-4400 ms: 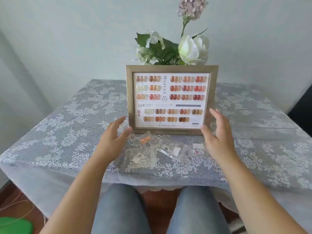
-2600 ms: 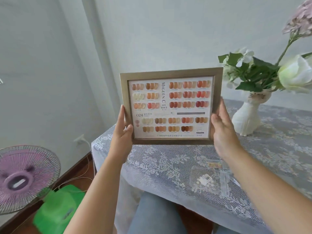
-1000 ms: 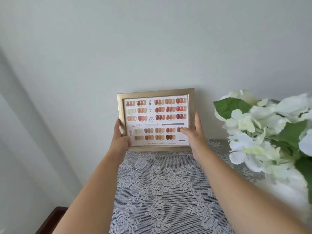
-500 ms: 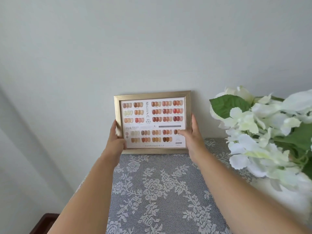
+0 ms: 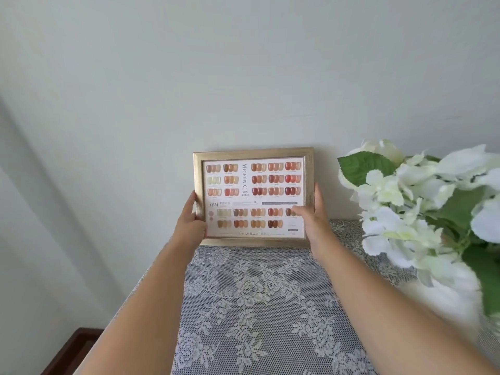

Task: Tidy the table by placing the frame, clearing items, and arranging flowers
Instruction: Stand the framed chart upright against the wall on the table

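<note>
A gold-edged frame (image 5: 254, 185) showing a chart of nail colour swatches stands upright at the table's far edge, close to the pale wall. My left hand (image 5: 190, 224) grips its left side. My right hand (image 5: 313, 223) grips its right side, thumb across the glass. White flowers with green leaves (image 5: 422, 209) fill the right of the view, in a white vase (image 5: 449, 296) that is mostly hidden behind them.
The table (image 5: 257, 307) carries a grey lace cloth with white floral patterns. Its left edge runs beside my left forearm. A dark wooden floor strip (image 5: 67, 353) shows at the lower left. The flowers stand close to my right arm.
Both hands carried the frame from the table's front to its far edge by the wall. Over the last second it sank slightly and now sits at the cloth's edge.
</note>
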Motion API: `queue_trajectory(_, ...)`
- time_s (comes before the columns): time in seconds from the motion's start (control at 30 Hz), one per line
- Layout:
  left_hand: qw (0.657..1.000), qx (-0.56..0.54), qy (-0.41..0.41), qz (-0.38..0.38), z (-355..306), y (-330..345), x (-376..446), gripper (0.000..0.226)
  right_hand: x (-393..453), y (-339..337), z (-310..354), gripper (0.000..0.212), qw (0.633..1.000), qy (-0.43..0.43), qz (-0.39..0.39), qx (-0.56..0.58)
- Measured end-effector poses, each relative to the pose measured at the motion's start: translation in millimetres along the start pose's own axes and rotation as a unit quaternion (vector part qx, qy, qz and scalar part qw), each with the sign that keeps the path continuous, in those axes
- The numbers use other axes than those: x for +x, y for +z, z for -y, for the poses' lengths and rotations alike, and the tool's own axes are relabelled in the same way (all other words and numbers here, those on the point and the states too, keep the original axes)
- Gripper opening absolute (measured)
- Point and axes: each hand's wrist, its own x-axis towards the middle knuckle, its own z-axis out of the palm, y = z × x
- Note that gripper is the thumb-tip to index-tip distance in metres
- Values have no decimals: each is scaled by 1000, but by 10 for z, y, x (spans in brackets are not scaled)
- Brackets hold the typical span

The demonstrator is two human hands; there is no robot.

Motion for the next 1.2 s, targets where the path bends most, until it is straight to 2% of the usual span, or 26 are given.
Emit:
queue_trajectory(0.57,1000,18,11,17,-150,36,-419,97,-309,-114,124,81,999,24,-38,-14)
queue_trajectory(0.73,1000,-2,27,9,-329,-40,-402,92,-268,-30,264,84,999,-5,-47,-8)
queue_trajectory(0.9,999,-20,48,-12,-503,-208,-314,92,-165,157,328,87,1000,-11,-17,18)
queue_trajectory(1.2,999,-24,37,-32,-317,-558,-169,92,58,491,94,84,998,17,50,16)
